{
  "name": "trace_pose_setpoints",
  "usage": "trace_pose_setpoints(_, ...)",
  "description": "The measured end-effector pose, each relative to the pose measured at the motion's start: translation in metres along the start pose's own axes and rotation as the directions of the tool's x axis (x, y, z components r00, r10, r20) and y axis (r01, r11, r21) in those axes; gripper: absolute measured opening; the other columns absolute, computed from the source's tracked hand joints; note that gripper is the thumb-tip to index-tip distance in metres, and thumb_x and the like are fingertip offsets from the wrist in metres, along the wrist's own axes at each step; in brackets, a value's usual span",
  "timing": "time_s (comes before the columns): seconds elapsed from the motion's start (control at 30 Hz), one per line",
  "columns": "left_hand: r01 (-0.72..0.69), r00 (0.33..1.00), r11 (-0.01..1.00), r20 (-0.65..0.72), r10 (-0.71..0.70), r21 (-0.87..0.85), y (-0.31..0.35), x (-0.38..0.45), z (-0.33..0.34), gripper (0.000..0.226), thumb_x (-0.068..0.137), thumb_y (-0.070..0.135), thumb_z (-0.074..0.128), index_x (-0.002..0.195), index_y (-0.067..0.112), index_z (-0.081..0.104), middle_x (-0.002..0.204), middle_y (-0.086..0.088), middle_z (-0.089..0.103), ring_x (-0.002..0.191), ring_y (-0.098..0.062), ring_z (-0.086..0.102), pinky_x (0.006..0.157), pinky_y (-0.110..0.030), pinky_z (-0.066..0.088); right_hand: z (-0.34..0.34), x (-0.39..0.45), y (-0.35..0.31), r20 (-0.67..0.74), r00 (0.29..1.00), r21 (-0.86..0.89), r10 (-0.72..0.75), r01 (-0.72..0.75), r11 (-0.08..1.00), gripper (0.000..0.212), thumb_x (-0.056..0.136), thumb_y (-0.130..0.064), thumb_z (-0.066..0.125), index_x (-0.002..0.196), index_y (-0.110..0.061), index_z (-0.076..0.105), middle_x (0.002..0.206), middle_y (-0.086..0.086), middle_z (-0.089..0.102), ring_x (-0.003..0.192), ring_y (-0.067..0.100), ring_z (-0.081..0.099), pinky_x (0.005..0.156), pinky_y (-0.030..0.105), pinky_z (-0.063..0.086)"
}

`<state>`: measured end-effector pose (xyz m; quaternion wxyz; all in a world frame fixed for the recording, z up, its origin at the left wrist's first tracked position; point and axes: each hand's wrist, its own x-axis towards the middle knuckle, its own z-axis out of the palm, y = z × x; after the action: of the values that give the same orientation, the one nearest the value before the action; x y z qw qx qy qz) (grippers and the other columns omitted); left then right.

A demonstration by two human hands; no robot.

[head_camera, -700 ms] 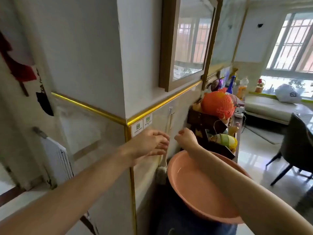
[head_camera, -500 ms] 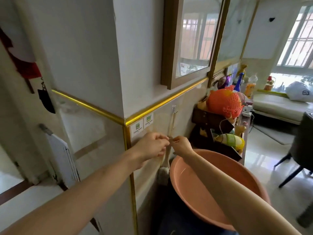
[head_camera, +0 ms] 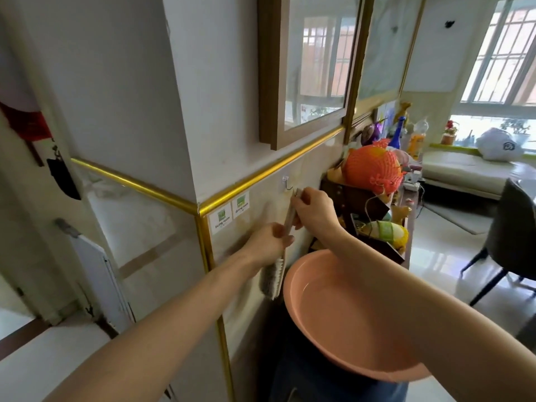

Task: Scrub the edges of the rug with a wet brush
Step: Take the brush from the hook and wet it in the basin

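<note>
Fingers [head_camera: 282, 237] now gripping brush [head_camera: 272, 281] (unhooked)

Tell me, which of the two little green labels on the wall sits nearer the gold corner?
The "living room" label, the lower-left one beside the gold corner trim; the "dining room" label sits farther right.

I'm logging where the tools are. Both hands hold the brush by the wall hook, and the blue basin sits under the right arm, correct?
Not quite. In the head view the basin is salmon pink, not blue. The rest stands: left hand and right hand both hold the brush by the wall hook.
</note>
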<state>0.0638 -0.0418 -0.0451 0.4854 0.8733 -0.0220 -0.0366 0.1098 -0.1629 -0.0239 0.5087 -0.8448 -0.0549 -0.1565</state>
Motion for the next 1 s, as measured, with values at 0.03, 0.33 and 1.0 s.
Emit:
trace_pose_setpoints(0.03, -0.03, 0.999, 0.999, -0.017, 0.03, 0.011, 0.001, 0.0, 0.002, 0.024, 0.097, 0.021, 0.059, 0.118, 0.011, 0.062, 0.109, -0.005, 0.066, 0.098, -0.017, 0.06, 0.081, -0.027, 0.048, -0.004, -0.004, -0.003, -0.014, 1.0, 0.0, -0.011, 0.011, 1.0, 0.023, 0.096, -0.017, 0.054, 0.075, -0.008, 0.054, 0.07, 0.012, 0.065, 0.044, 0.009, 0.061, 0.043, 0.02, 0.049)
trace_pose_setpoints(0.33, -0.336, 0.935, 0.856, 0.252, 0.251, 0.394, 0.001, -0.023, -0.012, 0.022, 0.09, 0.026, 0.069, 0.11, 0.017, 0.073, 0.1, 0.002, 0.071, 0.081, -0.007, 0.06, 0.079, -0.025, 0.049, -0.069, -0.072, 0.03, -0.065, 0.919, -0.539, -0.389, 0.296, 0.788, 0.048, 0.083, -0.029, 0.072, 0.122, -0.014, 0.049, 0.12, 0.003, 0.052, 0.109, 0.017, 0.048, 0.091, 0.03, 0.043)
trace_pose_setpoints(1.0, -0.827, 0.481, 0.315, 0.297, 0.825, 0.465, -0.025, -0.049, 0.083, 0.046, 0.08, 0.03, 0.077, 0.125, 0.024, 0.066, 0.128, 0.003, 0.063, 0.12, -0.019, 0.057, 0.103, -0.037, 0.043, -0.1, -0.209, 0.065, -0.019, 0.853, -0.317, 0.521, -0.499, 0.806, 0.029, 0.094, -0.045, 0.054, 0.099, -0.019, 0.066, 0.095, 0.0, 0.064, 0.084, 0.02, 0.064, 0.076, 0.033, 0.056)
